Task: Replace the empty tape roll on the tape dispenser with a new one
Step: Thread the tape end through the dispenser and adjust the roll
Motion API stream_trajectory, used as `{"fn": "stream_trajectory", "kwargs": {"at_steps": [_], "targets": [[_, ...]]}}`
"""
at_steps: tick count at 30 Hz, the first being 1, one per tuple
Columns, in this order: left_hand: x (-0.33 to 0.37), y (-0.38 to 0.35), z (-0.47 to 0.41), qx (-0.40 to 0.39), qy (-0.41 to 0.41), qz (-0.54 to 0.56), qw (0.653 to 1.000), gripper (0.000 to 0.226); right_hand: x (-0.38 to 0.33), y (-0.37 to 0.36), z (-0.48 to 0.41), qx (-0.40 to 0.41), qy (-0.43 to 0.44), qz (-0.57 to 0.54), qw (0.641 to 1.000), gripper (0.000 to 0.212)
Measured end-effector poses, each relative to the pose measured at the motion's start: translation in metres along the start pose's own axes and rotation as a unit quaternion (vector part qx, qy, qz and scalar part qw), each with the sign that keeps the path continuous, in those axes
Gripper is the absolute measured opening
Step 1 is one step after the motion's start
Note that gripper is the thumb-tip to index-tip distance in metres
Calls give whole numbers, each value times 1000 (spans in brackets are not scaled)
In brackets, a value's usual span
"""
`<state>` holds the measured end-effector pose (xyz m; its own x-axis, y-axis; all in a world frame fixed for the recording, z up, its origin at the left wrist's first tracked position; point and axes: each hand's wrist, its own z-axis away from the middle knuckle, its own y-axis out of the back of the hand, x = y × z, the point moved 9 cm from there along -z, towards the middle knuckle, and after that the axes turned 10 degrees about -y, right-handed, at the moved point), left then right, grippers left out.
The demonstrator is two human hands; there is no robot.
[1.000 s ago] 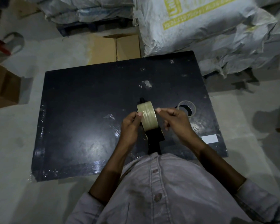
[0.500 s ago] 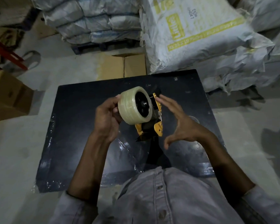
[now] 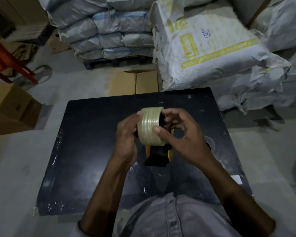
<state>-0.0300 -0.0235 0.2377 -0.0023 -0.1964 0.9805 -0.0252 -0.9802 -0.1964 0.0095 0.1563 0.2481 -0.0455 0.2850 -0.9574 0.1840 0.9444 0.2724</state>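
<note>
Both hands on tape roll (image 3: pixel 151 126), held above black tabletop (image 3: pixel 92 151).
L hand (image 3: pixel 126 137) gripped roll's side; R hand (image 3: pixel 179 132) pinched its rim w/ thumb. Roll sat on yellow-black dispenser (image 3: pixel 158 154).

Warehouse or storeroom: stacked woven sacks (image 3: pixel 109 29) on a pallet (image 3: pixel 116 62), large printed sack (image 3: pixel 205 47), cardboard boxes (image 3: pixel 12 110), bare concrete floor (image 3: pixel 20 168), black table (image 3: pixel 92 151).

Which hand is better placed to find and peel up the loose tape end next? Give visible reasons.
Probably the right hand: its thumb lies on the tape roll, while the left hand steadies it.
</note>
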Motion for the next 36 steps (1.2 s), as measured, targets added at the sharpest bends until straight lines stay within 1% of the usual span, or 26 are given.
{"fn": "stream_trajectory", "kwargs": {"at_steps": [2,5,6,7,8,9,10,11,12,13,14,15,17,19,23,26,29,31,34,36], "targets": [[6,-10,4,4,-10,1,1000,35,-6,6,2,59,-6,11,998,45],[5,-19,7,-4,-17,5,1000,28,-5,-1,6,64,-42,-35,996,37],[6,-19,9,-21,-27,-12,999,31,-2,-1,7,67,-52,-59,995,33],[7,-19,9,-44,-44,-54,997,38,0,0,8,69,-57,-78,993,27],[10,-18,10,-66,-64,-123,988,45,2,1,9,68,-58,-91,992,23],[13,-14,9,-77,-85,-205,972,49,3,3,10,63,-55,-100,991,20],[19,-9,8,-71,-111,-277,952,49,4,3,11,57,-53,-107,991,20],[31,-6,8,-60,-160,-338,925,49,6,3,11,50,-53,-110,991,21],[45,-9,9,-63,-223,-384,894,55,7,2,12,42,-55,-109,992,23],[53,-16,10,-86,-282,-411,862,63,7,2,13,36,-52,-97,993,24],[56,-23,10,-123,-322,-421,839,67,6,1,13,31,-44,-75,996,25],[56,-31,10,-163,-339,-413,829,65,4,1,15,26,-30,-50,998,24],[53,-40,6,-230,-331,-380,833,54,-2,3,18,17,6,-19,1000,24],[53,-43,1,-265,-313,-350,842,43,-7,5,22,14,32,-3,999,25],[61,-43,-6,-279,-328,-341,836,32,-5,7,24,18,48,30,998,30],[65,-42,-5,-294,-335,-341,828,31,-5,8,24,11,64,53,996,32],[69,-44,-2,-313,-354,-359,805,37,-5,8,23,0,63,62,996,29],[69,-46,-1,-319,-366,-359,797,33,-4,5,23,-12,60,73,995,24],[63,-44,-2,-331,-353,-340,806,26,-1,1,24,-23,60,98,993,21],[55,-37,-6,-339,-321,-322,824,29,1,-1,24,-32,62,114,991,20]]}}
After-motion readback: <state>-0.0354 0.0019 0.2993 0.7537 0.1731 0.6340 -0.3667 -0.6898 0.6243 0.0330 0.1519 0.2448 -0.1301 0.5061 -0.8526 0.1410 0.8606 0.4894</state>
